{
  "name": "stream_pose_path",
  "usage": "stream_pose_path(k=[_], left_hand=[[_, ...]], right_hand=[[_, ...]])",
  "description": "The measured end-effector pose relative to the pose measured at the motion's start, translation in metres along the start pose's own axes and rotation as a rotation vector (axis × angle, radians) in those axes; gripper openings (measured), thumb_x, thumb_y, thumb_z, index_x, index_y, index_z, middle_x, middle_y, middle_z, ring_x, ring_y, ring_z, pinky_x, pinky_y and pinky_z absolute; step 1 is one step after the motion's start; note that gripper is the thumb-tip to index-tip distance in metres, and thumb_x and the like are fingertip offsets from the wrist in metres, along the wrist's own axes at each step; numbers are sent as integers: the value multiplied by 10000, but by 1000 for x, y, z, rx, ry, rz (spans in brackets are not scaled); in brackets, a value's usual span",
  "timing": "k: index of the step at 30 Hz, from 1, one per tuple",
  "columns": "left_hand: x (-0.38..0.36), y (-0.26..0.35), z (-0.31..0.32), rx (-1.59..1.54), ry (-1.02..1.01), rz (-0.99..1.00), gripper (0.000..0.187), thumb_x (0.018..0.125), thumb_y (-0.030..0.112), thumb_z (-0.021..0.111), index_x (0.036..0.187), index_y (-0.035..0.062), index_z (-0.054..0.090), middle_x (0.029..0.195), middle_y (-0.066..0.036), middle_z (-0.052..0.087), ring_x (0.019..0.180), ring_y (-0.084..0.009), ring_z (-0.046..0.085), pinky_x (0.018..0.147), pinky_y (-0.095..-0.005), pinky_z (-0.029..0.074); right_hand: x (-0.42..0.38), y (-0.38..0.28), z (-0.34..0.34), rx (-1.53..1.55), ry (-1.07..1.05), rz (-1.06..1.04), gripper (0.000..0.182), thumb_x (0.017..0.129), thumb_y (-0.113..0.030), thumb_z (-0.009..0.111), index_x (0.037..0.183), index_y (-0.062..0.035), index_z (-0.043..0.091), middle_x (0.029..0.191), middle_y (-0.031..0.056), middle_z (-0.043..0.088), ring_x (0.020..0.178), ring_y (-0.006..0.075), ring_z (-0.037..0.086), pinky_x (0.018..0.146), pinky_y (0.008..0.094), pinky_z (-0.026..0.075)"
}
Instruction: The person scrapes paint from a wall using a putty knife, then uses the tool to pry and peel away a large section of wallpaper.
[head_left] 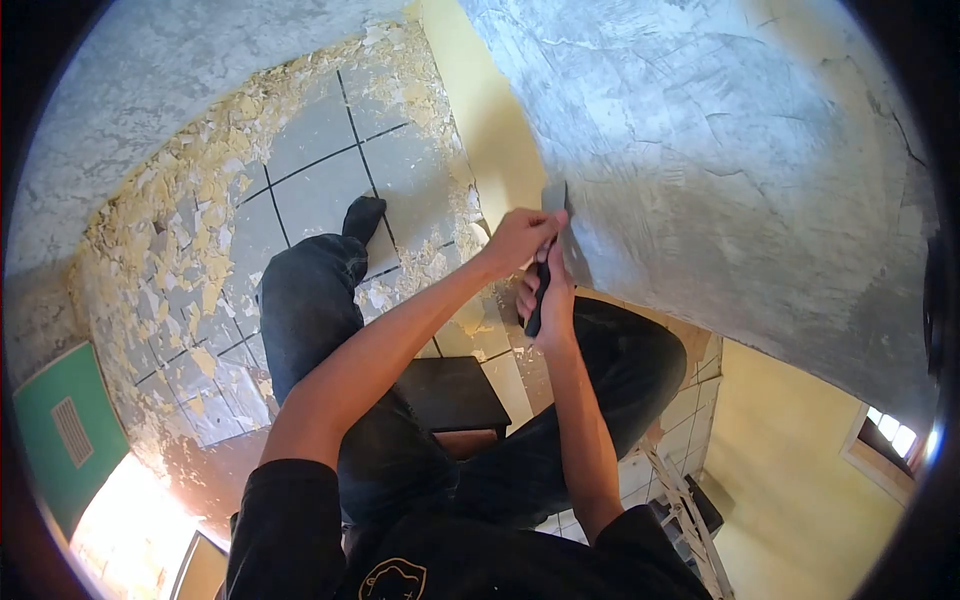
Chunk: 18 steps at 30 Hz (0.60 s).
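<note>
A scraper [555, 196] with a flat metal blade and a black handle stands near the edge between the bare grey wall [700, 180] and a strip of yellow paint [505, 140]. My right hand [556, 305] is wrapped around its handle. Pinched fingers of my left hand [518, 242] grip it higher up, close to where the blade begins. The blade's tip appears to meet the wall surface, though exact contact is hard to tell.
Yellow paint flakes [200, 200] litter the tiled floor [315, 195] around my outstretched foot. Between my legs is a dark stool or step [452, 395]. A ladder [690, 520] stands at lower right, and a green panel [70, 430] at far left.
</note>
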<state>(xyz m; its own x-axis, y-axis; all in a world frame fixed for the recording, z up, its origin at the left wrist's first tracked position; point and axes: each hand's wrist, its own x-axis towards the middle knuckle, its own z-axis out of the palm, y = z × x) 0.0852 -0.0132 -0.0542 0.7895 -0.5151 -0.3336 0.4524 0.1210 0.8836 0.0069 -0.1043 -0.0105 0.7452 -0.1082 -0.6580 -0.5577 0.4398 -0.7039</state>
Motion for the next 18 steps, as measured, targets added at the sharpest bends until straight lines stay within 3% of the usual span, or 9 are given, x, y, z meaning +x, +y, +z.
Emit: stream_pose_path(k=[4,12,18], left_hand=[[13,1,-1,-82,92,61,522,946,455,535,597,67,521,553,-2,493,534,-92,452,536,-262,371],[-3,2,5,-195,52,-76,374,948,259,515,644,44,546,558,-17,494,539,-112,466,551,-267,373],[10,4,-1,-128,131,-76,449,942,329,549,586,56,543,544,-21,508,505,-110,479,521,-270,377]], right_hand=[[15,-9,3,-54,-38,-19,313,970,-490,443,905,-183,441,610,-58,369,415,47,351,365,205,280],[-5,11,4,8,35,-58,341,965,-505,441,908,-169,447,615,-42,375,415,65,367,357,219,289],[8,5,7,-76,53,-63,414,955,-537,437,873,-132,454,613,-38,374,416,70,373,360,231,297]])
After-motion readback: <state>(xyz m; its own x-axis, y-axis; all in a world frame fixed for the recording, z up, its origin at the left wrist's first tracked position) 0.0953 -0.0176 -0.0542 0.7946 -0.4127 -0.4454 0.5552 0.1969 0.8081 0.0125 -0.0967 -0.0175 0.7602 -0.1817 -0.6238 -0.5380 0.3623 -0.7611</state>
